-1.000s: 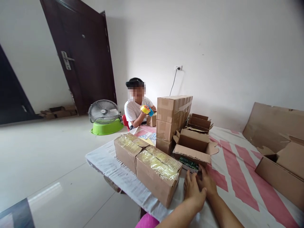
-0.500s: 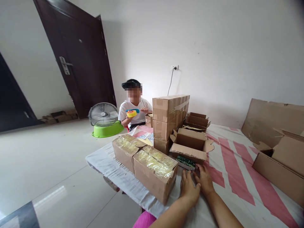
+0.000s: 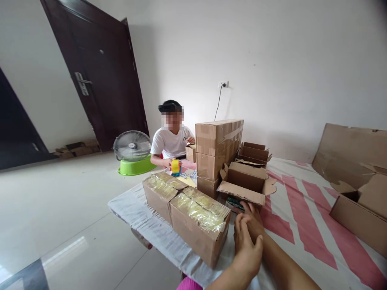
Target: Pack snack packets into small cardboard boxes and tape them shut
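A small dark green box (image 3: 233,204) with a pale side lies on the table, against the near side of an open cardboard carton (image 3: 242,193). My right hand (image 3: 254,220) reaches to its right end, fingers stretched out over it; whether they grip it I cannot tell. My left hand (image 3: 248,246) is nearer to me, fingers extended and thumb apart, with nothing in it, and it partly covers my right hand. To its left sits a closed carton (image 3: 196,233) with shiny clear tape on top, beside a second taped carton (image 3: 160,199).
Stacked sealed cartons (image 3: 206,139) form a wall mid-table. Across the table a person in a white shirt (image 3: 171,145) holds a yellow tape roll (image 3: 175,166) on a blue dispenser. Another open carton (image 3: 361,217) stands at right. A fan (image 3: 132,146) rests on a green tub (image 3: 136,165).
My right hand has moved forward onto the green box, and my left hand is now lower and behind it. The other person has lowered the tape dispenser to the table.
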Tool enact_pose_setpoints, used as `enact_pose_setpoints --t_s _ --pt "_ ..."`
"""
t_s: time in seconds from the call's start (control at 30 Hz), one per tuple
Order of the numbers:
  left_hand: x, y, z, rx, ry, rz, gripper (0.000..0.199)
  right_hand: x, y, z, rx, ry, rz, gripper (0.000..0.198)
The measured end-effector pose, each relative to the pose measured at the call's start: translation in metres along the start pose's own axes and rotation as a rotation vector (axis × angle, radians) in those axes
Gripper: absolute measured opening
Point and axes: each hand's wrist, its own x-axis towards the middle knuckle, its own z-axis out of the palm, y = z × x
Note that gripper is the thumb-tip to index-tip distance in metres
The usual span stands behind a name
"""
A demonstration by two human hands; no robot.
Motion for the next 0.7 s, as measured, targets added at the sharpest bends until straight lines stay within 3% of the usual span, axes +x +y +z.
enact_pose_setpoints --t_s 0.33,0.7 --pt "-0.008 -0.003 -0.016 -0.056 -0.151 -0.03 0.053 0.041 0.016 0.016 -0.118 0.087 0.039 0.063" --pt "-0.02 -0.004 -0.031 0.042 -0.316 -0.064 0.055 0.09 0.051 0.029 -0.215 0.023 0.147 0.058"
